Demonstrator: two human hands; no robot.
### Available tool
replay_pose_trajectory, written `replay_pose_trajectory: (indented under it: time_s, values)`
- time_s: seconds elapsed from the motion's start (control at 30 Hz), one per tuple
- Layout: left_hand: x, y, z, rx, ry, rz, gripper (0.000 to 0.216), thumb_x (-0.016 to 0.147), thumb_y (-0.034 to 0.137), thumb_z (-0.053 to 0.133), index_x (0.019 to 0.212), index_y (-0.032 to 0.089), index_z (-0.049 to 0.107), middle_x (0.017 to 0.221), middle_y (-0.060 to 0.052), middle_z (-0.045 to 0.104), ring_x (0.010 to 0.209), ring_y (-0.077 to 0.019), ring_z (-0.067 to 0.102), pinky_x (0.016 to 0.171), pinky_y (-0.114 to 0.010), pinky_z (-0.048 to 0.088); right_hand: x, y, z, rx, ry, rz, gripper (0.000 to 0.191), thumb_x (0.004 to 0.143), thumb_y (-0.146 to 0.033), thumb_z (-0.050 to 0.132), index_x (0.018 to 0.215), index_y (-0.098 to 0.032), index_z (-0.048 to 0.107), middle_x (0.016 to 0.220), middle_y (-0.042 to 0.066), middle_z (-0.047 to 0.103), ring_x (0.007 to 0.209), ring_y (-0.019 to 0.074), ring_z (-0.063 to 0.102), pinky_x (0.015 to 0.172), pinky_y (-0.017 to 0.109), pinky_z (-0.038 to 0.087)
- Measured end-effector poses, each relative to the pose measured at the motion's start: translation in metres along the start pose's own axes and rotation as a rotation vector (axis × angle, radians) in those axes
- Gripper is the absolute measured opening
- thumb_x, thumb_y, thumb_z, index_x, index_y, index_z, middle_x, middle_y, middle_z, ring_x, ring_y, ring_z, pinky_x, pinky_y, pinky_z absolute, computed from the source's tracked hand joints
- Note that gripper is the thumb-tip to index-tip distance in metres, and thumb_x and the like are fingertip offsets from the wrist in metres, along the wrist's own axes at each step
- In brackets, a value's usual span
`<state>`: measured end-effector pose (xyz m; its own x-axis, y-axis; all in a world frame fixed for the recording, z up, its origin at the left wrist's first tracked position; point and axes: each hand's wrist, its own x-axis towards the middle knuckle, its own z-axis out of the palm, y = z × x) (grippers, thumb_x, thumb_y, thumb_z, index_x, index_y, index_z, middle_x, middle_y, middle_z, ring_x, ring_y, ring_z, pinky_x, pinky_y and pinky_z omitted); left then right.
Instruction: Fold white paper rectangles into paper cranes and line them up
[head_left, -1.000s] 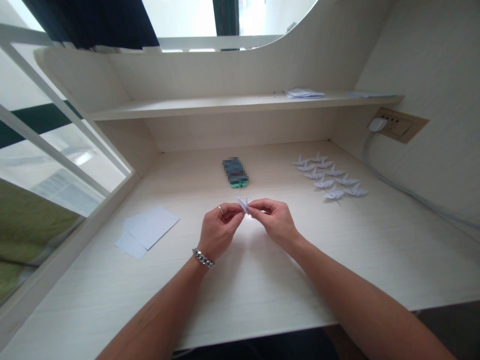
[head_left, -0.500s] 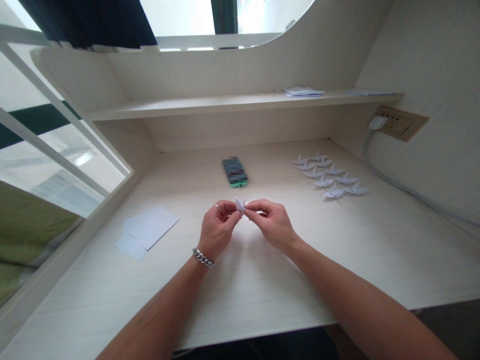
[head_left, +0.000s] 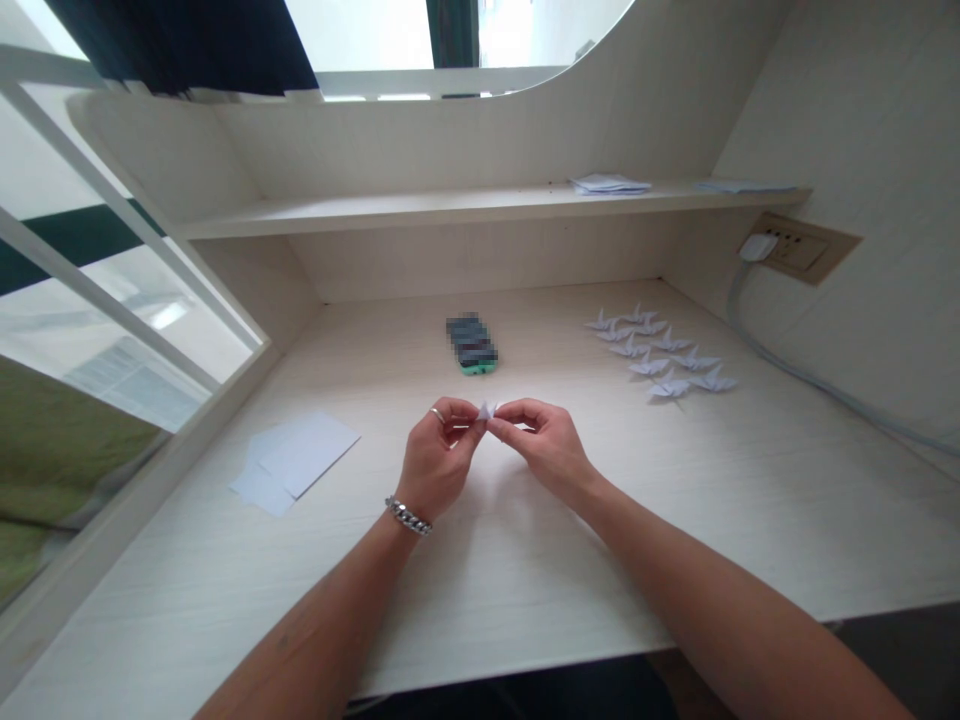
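Observation:
Between my two hands, above the middle of the desk, is a small piece of folded white paper (head_left: 487, 411). My left hand (head_left: 442, 450), with a ring and a chain bracelet, pinches its left side between thumb and fingers. On the other side, the fingertips of my right hand (head_left: 546, 440) pinch the same paper. Only its pointed top shows; the fingers hide the rest. Several white paper cranes (head_left: 670, 386) stand grouped on the desk to the right. Flat white paper sheets (head_left: 311, 455) lie overlapping at the left.
A phone-like object (head_left: 474, 345), blurred with a green edge, lies beyond my hands. Folded papers (head_left: 609, 185) rest on the shelf (head_left: 420, 215) above. A grey cable (head_left: 795, 368) runs from the wall socket (head_left: 806, 250) down the right side. White railings border the desk at left.
The folded paper's upright points look lower and more spread between my fingertips. My hands have drawn slightly closer together. The other things lie as before.

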<state>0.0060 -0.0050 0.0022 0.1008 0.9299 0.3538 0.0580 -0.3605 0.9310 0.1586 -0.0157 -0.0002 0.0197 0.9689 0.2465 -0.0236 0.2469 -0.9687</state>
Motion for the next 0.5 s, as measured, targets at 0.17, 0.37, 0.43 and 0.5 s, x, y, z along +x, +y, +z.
replay_pose_trajectory:
  time_s: [0.17,0.37,0.43,0.5]
  values:
    - [-0.0004,-0.0044,-0.0013,0.062,-0.006,0.040,0.016,0.078,0.029,0.071,0.084,0.017,0.062,0.082,-0.003,0.065,0.078,-0.0157,0.064,0.072,-0.028,0.055,0.0012,0.0029,-0.0012,0.012,-0.037,-0.002,0.025,0.073,-0.040,0.074,0.081,-0.017,0.072,0.083,0.007,0.073,0.077,0.0197,0.066,0.070,0.032,0.054]
    - [-0.0018,-0.0053,-0.0016,0.077,-0.029,0.041,0.013,0.079,0.028,0.069,0.085,0.017,0.063,0.083,-0.003,0.065,0.078,-0.0157,0.065,0.073,-0.029,0.055,0.0020,0.0057,-0.0014,0.017,-0.065,-0.027,0.020,0.075,-0.036,0.072,0.080,-0.017,0.069,0.078,0.004,0.069,0.073,0.0166,0.063,0.066,0.029,0.051]
    - [-0.0017,-0.0037,-0.0016,0.078,-0.032,0.038,0.013,0.079,0.028,0.069,0.085,0.017,0.064,0.084,-0.004,0.066,0.078,-0.0161,0.065,0.074,-0.029,0.056,0.0014,0.0045,-0.0014,0.010,-0.060,-0.034,0.021,0.075,-0.037,0.072,0.080,-0.017,0.068,0.078,0.004,0.068,0.073,0.0167,0.063,0.066,0.029,0.052]
    - [-0.0014,-0.0014,-0.0017,0.085,-0.028,0.036,0.014,0.078,0.028,0.070,0.085,0.017,0.066,0.084,-0.004,0.067,0.078,-0.0167,0.066,0.074,-0.030,0.056,0.0006,0.0026,-0.0015,-0.008,-0.053,-0.036,0.022,0.075,-0.038,0.072,0.080,-0.017,0.068,0.079,0.005,0.068,0.075,0.0176,0.063,0.068,0.030,0.053]
